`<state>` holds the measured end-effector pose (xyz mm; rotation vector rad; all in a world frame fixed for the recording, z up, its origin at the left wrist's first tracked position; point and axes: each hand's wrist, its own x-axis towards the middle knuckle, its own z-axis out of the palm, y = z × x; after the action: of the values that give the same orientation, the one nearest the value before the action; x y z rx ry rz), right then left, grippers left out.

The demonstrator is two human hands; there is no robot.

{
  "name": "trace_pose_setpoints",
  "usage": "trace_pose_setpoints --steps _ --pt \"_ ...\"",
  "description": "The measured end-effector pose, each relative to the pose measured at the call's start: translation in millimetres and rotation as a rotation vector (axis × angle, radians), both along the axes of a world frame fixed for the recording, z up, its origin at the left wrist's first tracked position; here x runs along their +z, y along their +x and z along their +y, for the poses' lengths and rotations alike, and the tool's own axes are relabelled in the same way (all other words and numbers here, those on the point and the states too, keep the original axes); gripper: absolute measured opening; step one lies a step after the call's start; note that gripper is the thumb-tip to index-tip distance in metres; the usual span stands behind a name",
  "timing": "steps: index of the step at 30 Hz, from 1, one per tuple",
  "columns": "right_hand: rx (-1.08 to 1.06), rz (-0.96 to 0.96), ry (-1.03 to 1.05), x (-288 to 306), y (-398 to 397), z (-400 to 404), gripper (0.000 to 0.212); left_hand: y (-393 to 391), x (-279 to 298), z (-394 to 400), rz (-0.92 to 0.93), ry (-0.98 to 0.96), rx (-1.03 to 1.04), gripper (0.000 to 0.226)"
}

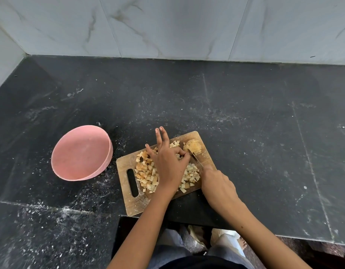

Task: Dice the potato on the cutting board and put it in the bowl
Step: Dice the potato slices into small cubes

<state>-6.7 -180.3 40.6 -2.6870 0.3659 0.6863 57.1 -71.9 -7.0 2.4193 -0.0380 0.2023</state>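
Left hand (168, 164) over the wooden cutting board (129, 200), thumb and forefinger pinching near the knife (196, 159), other fingers (160, 135) spread. Right hand (216, 183) wrapped round the handle, blade against the uncut potato chunk (193, 146) at the far corner. Diced pieces (146, 174) piled on the board, pink bowl (81, 152) sitting left on the dark tabletop (245, 113).

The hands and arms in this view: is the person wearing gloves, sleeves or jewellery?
No. The left hand and right hand are bare, with no gloves, rings, watch or bracelets showing. Both forearms are uncovered as far as the frame's lower edge, so no sleeves show. The fingernails look short and plain.
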Motion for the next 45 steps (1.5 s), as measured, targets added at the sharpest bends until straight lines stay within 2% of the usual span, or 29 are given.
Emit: trace_pose_setpoints --steps 4,7,9,12,17,21,31,36,40,43,45 --pt "0.0 0.056 -0.025 -2 -19 -12 0.02 1 1 0 0.016 0.01 0.008 0.018" --pt "0.004 0.032 0.022 1 -27 -19 0.026 2 3 3 0.089 0.025 0.009 0.012" --pt "-0.003 -0.036 0.087 5 -28 -20 0.032 2 5 6 0.132 0.024 -0.006 0.006" --pt "-0.035 -0.182 0.158 7 -17 -20 0.028 4 12 12 0.134 -0.028 -0.016 0.006" --pt "-0.012 -0.309 0.097 2 18 -27 0.027 1 23 22 0.034 -0.079 -0.052 0.014" --pt "-0.014 -0.415 0.19 -7 46 -27 0.026 -6 29 34 0.009 -0.048 -0.074 0.01" --pt "0.23 -0.442 0.191 -20 63 -23 0.026 -28 34 66 0.074 -0.117 0.004 0.008" --pt "0.231 -0.366 0.36 -20 65 -31 0.034 -34 33 67 0.094 -0.142 0.008 0.008" --pt "0.073 -0.552 0.395 -17 69 -34 0.035 -37 33 67 0.092 -0.134 0.006 0.008" --pt "0.173 -0.547 0.357 -18 77 -28 0.028 -36 33 65 0.096 -0.131 0.0 0.009" --pt "0.257 -0.505 0.339 -21 80 -22 0.033 -35 33 63 0.101 -0.125 -0.01 0.009"
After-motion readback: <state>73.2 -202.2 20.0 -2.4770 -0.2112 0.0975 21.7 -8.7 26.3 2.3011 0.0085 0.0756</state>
